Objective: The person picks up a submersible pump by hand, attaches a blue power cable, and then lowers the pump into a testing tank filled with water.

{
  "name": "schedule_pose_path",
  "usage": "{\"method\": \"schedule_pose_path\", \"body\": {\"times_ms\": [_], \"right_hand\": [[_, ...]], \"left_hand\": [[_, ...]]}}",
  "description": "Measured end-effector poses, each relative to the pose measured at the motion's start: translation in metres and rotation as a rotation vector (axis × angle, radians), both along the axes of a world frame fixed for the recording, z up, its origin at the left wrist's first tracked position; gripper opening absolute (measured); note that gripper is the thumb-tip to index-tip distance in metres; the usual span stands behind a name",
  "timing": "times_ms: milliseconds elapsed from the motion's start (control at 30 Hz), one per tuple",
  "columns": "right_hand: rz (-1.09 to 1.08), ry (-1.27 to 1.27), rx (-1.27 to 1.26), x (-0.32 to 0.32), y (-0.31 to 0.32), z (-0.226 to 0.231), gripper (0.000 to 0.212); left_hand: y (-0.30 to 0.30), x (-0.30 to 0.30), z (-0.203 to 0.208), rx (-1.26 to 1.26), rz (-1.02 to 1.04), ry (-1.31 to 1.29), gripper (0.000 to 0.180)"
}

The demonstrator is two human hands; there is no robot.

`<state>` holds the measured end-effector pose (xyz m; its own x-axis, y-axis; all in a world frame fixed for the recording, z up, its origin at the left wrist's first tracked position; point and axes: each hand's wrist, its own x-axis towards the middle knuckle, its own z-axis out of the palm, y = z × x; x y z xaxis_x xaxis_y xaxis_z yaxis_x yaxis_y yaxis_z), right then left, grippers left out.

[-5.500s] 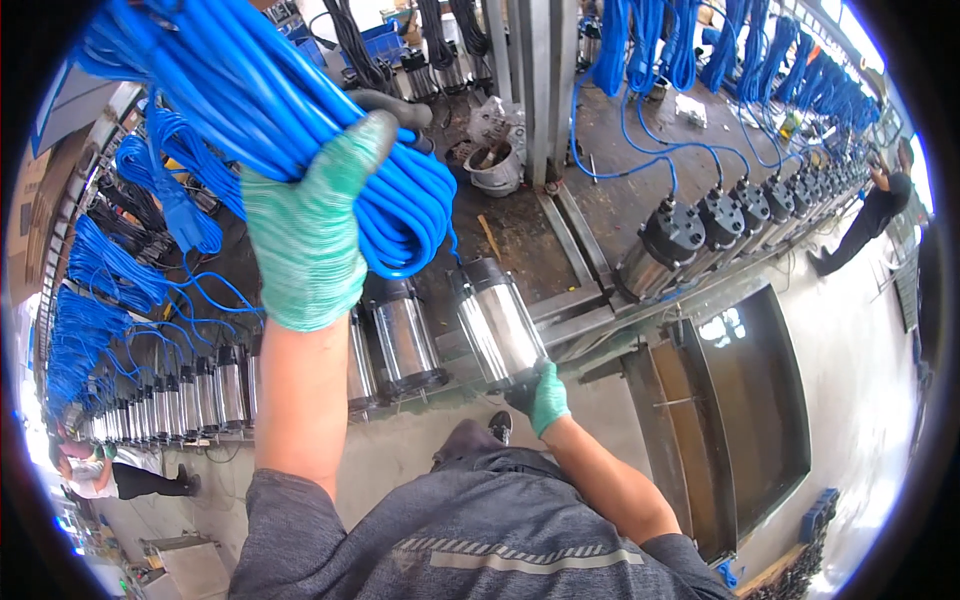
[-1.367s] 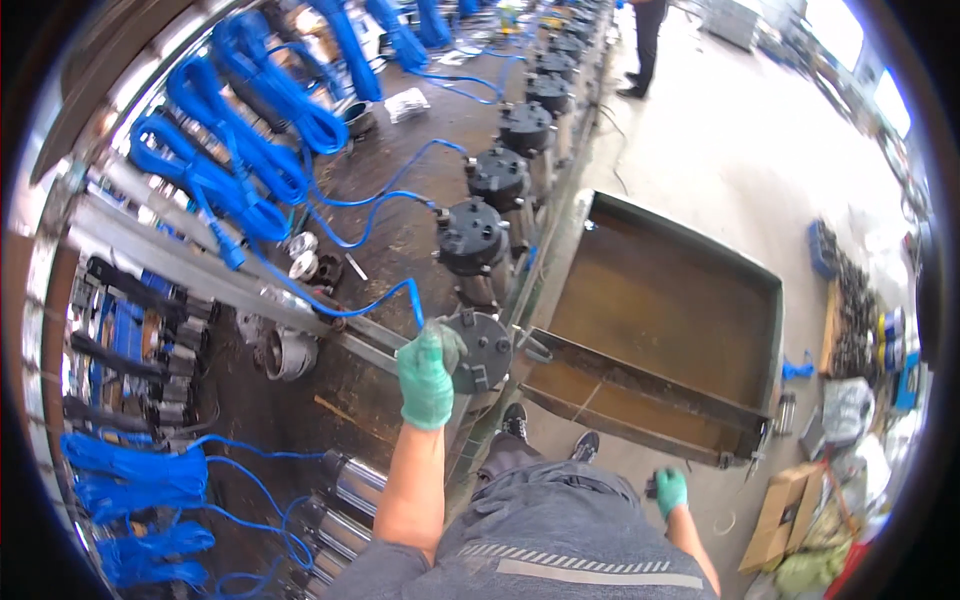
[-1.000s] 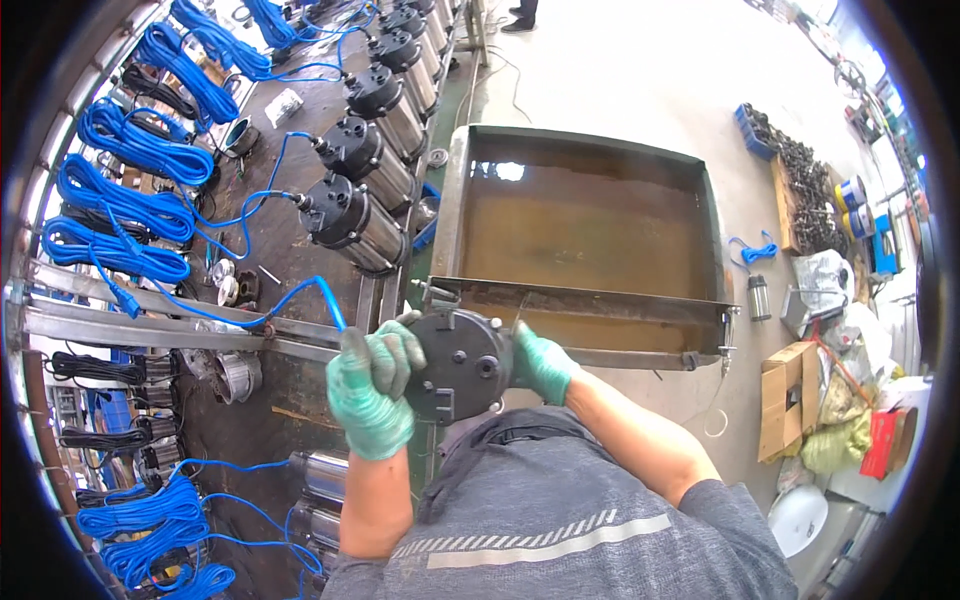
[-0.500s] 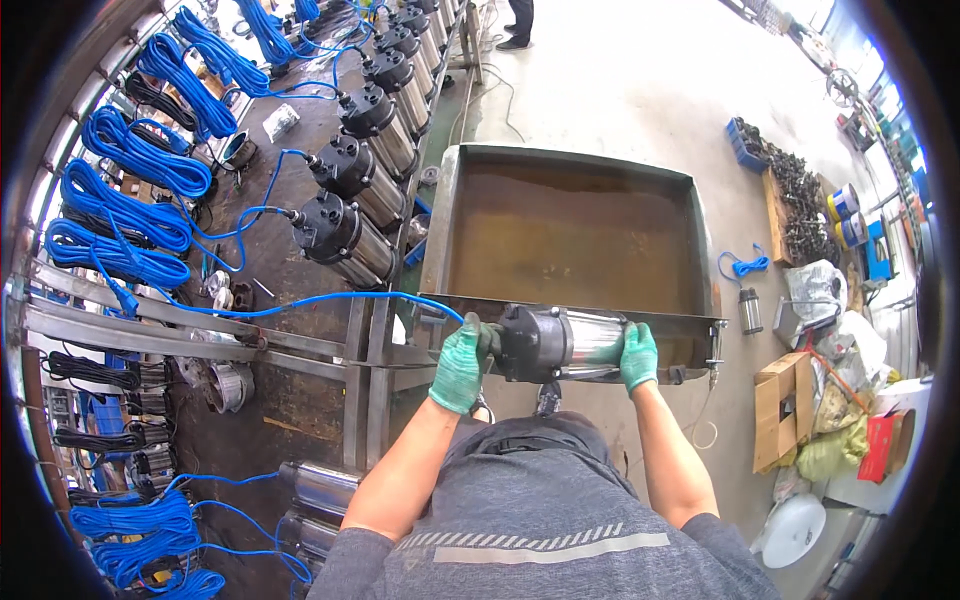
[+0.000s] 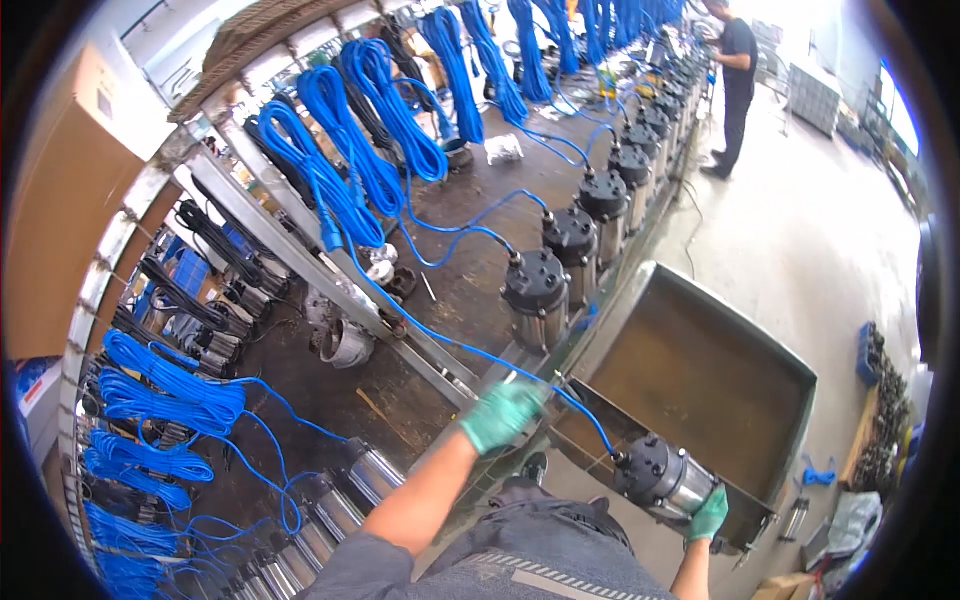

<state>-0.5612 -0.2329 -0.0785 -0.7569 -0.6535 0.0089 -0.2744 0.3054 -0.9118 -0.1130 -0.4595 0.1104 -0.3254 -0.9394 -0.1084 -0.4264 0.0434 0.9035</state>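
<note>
A submersible pump [image 5: 665, 478] with a black head and a shiny steel body lies tilted over the near trough of the water tank. My right hand [image 5: 708, 515], in a green glove, grips the pump's bare steel end. A blue cable [image 5: 470, 347] runs from the pump's black head up to the left, over the bench. My left hand [image 5: 503, 415], also gloved in green, is off the pump, by the bench edge and just below the cable. Motion smears its fingers, so their shape is unclear.
The tank [image 5: 800, 420] holds brownish water. Upright pumps [image 5: 540, 290] line the bench edge, with blue cable coils [image 5: 350, 150] behind them. More pumps [image 5: 370, 470] lie at lower left. Another person [image 5: 738, 85] stands at the far end. A cardboard box [image 5: 60, 210] is at far left.
My left hand has let go of the pump's head and moved left toward the bench. The pump's steel end is now nearer me. The view has turned left.
</note>
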Motion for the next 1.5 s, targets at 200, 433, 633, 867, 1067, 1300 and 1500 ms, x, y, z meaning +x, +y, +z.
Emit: {"method": "schedule_pose_path", "body": {"times_ms": [200,433,633,867,1067,1300,1500], "right_hand": [[0.089,-0.090,-0.010,-0.017,0.002,-0.024,0.054],[0.052,-0.250,-0.138,-0.033,0.002,-0.047,0.049],[0.102,-0.299,-0.166,-0.032,0.002,-0.052,0.046],[0.279,0.148,0.230,-0.032,0.018,-0.022,0.041],[0.068,-0.324,-0.181,-0.033,0.006,-0.043,0.049],[0.107,-0.311,-0.114,-0.033,0.009,-0.043,0.052],[0.116,-0.284,-0.086,-0.032,0.016,-0.028,0.053]], "left_hand": [[-0.151,0.193,0.074,-1.013,0.995,-0.264,0.020],[-0.235,0.223,0.129,-0.852,0.831,-0.062,0.079],[-0.233,0.221,0.104,-0.992,0.943,-0.156,0.063],[-0.167,0.189,0.164,-0.859,0.735,0.083,0.030],[-0.132,0.174,0.190,-0.828,0.575,0.331,0.029],[-0.127,0.187,0.202,-0.837,0.606,0.111,0.033],[-0.081,0.175,0.172,-0.741,0.571,0.131,0.046]]}}
